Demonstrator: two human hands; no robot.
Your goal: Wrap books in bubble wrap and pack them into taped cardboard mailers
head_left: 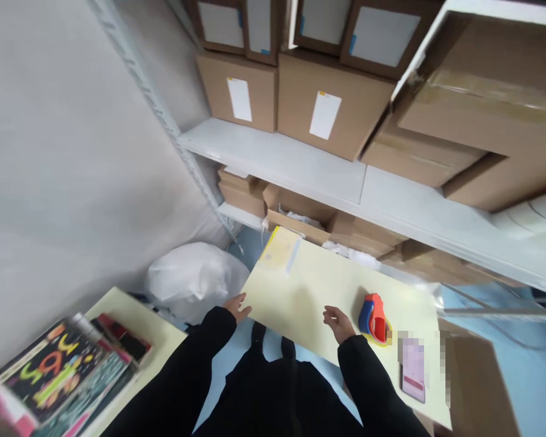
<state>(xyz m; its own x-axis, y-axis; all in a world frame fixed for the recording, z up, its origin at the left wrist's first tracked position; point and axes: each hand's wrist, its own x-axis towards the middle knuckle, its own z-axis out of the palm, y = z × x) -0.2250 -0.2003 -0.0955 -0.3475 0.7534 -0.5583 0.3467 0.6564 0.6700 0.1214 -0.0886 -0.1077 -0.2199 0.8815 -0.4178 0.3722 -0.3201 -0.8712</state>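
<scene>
My left hand [238,307] hovers at the left front edge of a pale yellow table [318,285], fingers apart and holding nothing. Over the front part of the same table is my right hand [339,323], its fingers loosely bent with nothing in them. Just right of that hand stands a red tape dispenser [379,315] with blue and yellow parts. Farther right lies a phone [412,370] with a pinkish screen, partly blurred out. A thin, see-through sheet [279,252] with a yellow edge lies at the table's far left corner.
A white stuffed bag [198,273] sits on the floor to the left. Another table [164,337] at lower left bears books [54,370]. Ahead, a metal shelf [273,155] holds several cardboard boxes [332,103]. A brown carton [477,382] stands at right.
</scene>
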